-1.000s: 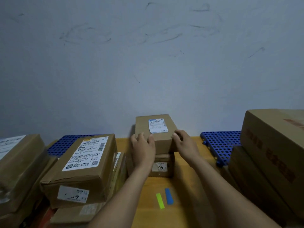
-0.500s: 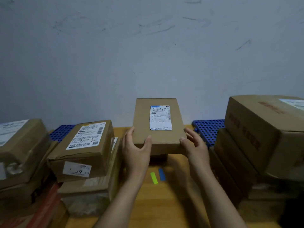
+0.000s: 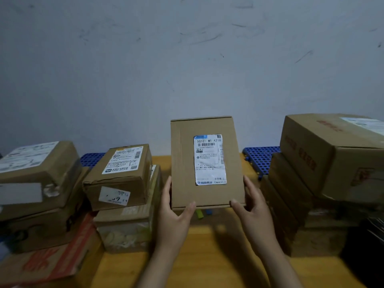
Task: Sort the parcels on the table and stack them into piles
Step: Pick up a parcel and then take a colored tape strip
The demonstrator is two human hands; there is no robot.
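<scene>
The left grip (image 3: 174, 213) and right grip (image 3: 253, 208) are each clamped on a near corner of the parcel (image 3: 184, 163), thumbs on its top face and fingers along its sides. The parcel hangs in the air over the middle of the bench (image 3: 218, 256), tilted so that its label (image 3: 209, 160) faces the camera. Both holds sit at one end, so the far end is unsupported; I judge it could pivot down or slide out if either thumb eases. Piles stand close on both sides, and a swing to left or right could clip a corner and push a top box askew, most likely the labelled box (image 3: 120, 177), which sits just beside the left grip. Counted: one parcel in hand with one label; two boxes in the left pile nearest the hands; three in the pile at the bench's left edge (image 3: 39, 173); at least three in the right pile (image 3: 332, 154), where the lower ones are too dark to separate. Two tape strips, green (image 3: 200, 214) and blue (image 3: 208, 212), lie under the parcel; two blue grids (image 3: 261, 156) sit along the far edge.
</scene>
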